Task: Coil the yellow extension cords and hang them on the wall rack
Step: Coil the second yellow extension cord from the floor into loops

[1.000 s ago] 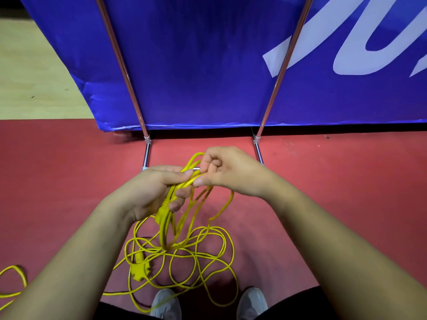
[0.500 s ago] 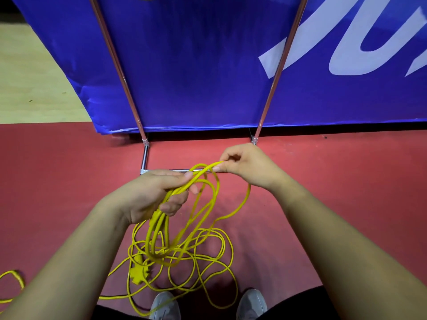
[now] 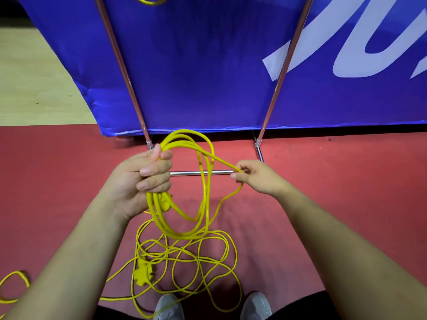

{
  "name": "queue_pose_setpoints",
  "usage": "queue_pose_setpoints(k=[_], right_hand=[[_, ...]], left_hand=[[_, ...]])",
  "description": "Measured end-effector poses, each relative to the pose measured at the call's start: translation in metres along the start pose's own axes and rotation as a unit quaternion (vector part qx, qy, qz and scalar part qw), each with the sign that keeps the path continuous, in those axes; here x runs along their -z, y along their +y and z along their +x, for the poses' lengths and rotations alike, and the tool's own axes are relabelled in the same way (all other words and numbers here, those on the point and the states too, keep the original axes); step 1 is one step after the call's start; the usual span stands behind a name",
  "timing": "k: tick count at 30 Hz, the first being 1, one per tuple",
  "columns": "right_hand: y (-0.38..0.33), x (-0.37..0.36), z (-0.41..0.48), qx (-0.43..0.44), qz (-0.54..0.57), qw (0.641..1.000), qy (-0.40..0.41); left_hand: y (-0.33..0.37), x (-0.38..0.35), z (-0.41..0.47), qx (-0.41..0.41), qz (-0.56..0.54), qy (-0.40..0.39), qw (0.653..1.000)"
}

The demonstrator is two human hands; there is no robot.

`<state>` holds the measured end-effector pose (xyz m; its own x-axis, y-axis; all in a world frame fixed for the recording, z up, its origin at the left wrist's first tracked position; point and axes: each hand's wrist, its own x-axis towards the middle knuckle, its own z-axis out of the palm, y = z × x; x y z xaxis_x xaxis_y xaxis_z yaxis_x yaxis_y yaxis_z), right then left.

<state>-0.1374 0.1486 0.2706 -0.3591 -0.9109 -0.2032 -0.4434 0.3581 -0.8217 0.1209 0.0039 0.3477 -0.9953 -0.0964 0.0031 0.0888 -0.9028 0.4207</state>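
Red matting (image 3: 346, 192) covers most of the floor under us, and it meets a pale wooden floor (image 3: 34, 77) at the upper left. Right in front of us stands a blue banner (image 3: 208, 65) with large white lettering. It is stretched behind two slanting metal poles, one on the left (image 3: 120, 65) and one on the right (image 3: 284, 65). A chrome crossbar (image 3: 196, 173) lies low on the matting between their feet.

Our left hand (image 3: 138, 181) is raised in a fist, with the fingers curled tight round several gathered loops of the yellow cord (image 3: 184, 133). The loops rise above the fist and hang below it, and a yellow plug (image 3: 165, 199) sits just beneath the little finger. Our right hand (image 3: 256, 176) is held apart to the right. Its thumb and fingertips pinch a single strand that runs across from the bundle, and its other fingers are tucked in.

The rest of the cord lies in loose, overlapping turns on the matting between our arms. A yellow socket block (image 3: 142, 276) lies among them, just ahead of our grey shoes (image 3: 168, 307).

Another yellow loop (image 3: 17, 272) lies on the matting at the far left edge. A further bit of yellow cord (image 3: 151, 3) shows at the top edge, against the banner.
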Motion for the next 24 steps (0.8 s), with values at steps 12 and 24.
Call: queue_pose_setpoints(k=[12, 24], right_hand=[[0.017, -0.035, 0.014, -0.101, 0.222, 0.96, 0.139], [0.028, -0.04, 0.011, -0.185, 0.179, 0.955, 0.146]], left_hand=[[0.011, 0.01, -0.007, -0.102, -0.006, 0.072, 0.992], [0.013, -0.003, -0.002, -0.172, 0.223, 0.272, 0.92]])
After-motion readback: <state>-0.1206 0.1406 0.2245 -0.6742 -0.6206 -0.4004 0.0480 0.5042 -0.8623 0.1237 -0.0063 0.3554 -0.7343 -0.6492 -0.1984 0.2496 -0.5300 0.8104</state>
